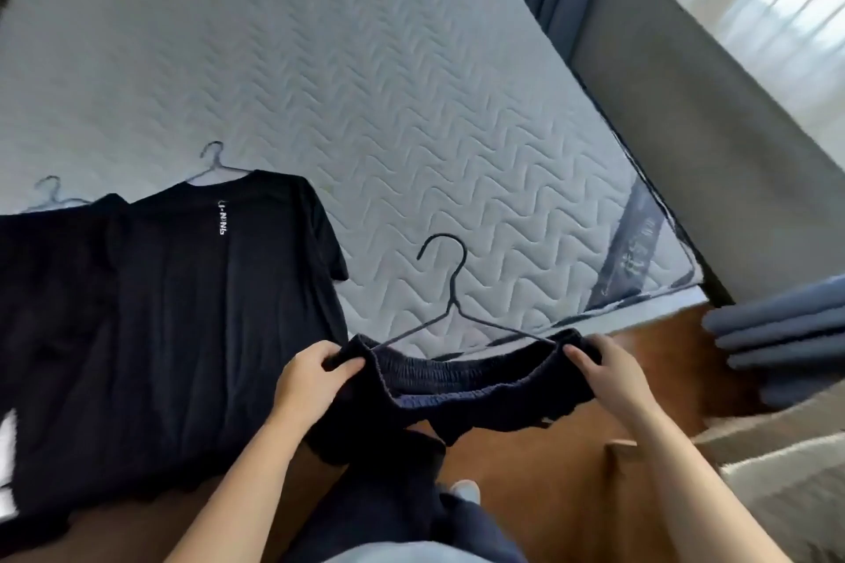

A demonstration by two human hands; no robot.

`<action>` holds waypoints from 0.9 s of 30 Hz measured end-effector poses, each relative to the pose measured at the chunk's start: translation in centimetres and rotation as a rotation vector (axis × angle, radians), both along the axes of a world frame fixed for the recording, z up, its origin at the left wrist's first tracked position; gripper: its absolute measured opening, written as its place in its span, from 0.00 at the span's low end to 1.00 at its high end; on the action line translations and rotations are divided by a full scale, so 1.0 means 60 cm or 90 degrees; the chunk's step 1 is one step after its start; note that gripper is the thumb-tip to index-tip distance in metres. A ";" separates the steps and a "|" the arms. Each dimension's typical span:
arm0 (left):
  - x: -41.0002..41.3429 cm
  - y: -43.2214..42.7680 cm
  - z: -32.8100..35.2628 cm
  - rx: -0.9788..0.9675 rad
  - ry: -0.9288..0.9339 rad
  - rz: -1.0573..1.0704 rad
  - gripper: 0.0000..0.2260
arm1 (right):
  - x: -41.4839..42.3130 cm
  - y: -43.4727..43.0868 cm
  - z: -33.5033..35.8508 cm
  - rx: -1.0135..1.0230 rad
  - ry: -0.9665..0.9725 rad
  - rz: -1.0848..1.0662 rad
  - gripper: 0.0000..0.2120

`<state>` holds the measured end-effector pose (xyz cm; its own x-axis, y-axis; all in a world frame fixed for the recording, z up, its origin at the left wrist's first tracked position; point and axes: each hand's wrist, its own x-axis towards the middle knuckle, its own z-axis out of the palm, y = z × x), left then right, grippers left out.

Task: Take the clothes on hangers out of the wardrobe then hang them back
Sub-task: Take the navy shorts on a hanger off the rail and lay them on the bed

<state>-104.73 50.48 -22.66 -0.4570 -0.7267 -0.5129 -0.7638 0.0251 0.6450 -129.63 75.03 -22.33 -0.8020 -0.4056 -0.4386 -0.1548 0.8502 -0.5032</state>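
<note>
Hands — left point(307, 373), right point(608, 368) — grip dark shorts point(466, 398) on black hanger point(450, 288).

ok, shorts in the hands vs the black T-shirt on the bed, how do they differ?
The shorts are held up, left hand and right hand gripping the waistband; the T-shirt lies flat on the mattress. The shorts are bunched, the T-shirt spread out. The shorts' hanger is black, the T-shirt's hanger lighter grey. Both are dark and on hangers.

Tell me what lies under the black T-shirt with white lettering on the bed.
The quilted white mattress underlies the black T-shirt with white lettering. A grey wire hanger pokes from its collar; its shoulders are covered. Another dark garment adjoins it; overlap unclear.
</note>
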 end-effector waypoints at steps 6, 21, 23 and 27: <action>-0.045 -0.106 -0.025 0.017 -0.028 0.033 0.09 | -0.102 -0.149 -0.037 0.055 -0.054 0.133 0.09; -0.227 -0.393 -0.204 0.053 -0.132 0.027 0.18 | -0.309 -0.458 -0.199 0.139 -0.043 0.278 0.06; -0.251 -0.427 -0.233 0.035 -0.159 0.039 0.19 | -0.333 -0.500 -0.237 0.131 -0.040 0.281 0.07; -0.302 -0.496 -0.303 0.016 -0.177 0.031 0.17 | -0.377 -0.575 -0.307 0.135 0.004 0.279 0.09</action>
<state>-122.83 20.72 -40.84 -0.2612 -0.7299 -0.6316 -0.9112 -0.0295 0.4109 -152.26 40.54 -40.73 -0.5785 -0.6078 -0.5440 -0.5237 0.7881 -0.3236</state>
